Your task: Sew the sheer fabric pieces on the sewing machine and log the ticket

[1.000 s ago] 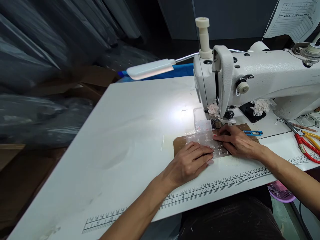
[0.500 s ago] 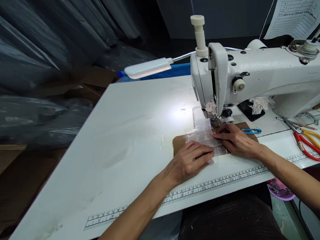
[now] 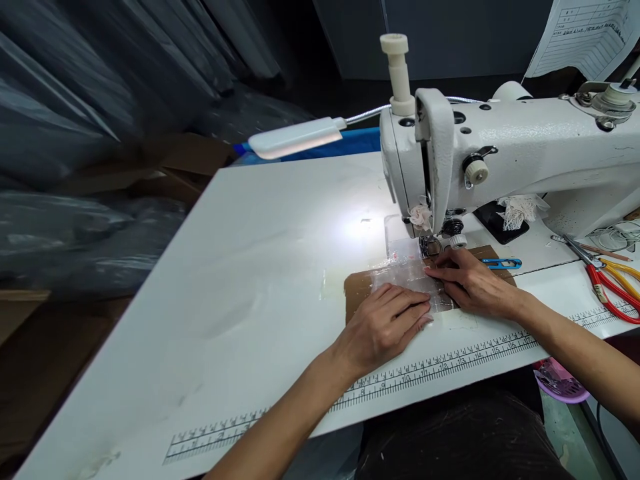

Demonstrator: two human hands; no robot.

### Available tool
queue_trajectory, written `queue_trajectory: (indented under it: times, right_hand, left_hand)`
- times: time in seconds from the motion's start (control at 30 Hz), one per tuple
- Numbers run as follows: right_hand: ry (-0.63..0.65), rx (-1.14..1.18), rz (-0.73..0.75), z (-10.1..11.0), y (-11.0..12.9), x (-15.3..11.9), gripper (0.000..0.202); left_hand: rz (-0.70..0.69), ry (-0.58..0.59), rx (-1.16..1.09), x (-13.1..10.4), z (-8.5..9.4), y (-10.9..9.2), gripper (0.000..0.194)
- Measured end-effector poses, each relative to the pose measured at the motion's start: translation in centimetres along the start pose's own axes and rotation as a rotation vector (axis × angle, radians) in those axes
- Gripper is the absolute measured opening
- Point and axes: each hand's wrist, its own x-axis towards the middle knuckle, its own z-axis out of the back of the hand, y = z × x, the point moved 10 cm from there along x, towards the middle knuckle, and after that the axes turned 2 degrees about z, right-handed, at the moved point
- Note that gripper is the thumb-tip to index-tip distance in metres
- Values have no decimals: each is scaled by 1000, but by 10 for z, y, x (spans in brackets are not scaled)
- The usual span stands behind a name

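Observation:
A thin, see-through whitish sheet lies under the needle area of the white sewing machine, over a brown board. My left hand rests flat on the sheet's near edge, fingers stretched to the right. Just right of it, my right hand touches the sheet close to the presser foot. Its thumb and index finger are brought together at the sheet; whatever is between them is too small to make out.
A blue thread snipper lies right of my right hand. Red-handled scissors and yellow-handled ones are at the far right. A lamp hangs over the white table. A ruler strip runs along the front edge.
My left hand has shifted very slightly to the right on the sheet. My right hand stays at nearly the same spot beside the presser foot.

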Motion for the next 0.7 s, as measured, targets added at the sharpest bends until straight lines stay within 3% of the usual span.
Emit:
queue_trajectory:
  times: [0.27,0.7]
  right_hand:
    - [12,-21,0,-2,0,1,38]
    - [6,-21,31,2,3,0,35]
  left_hand:
    - [9,-13,-56,-5,4,7,12]
    - [-110,-16,-1,-5,5,-6,6]
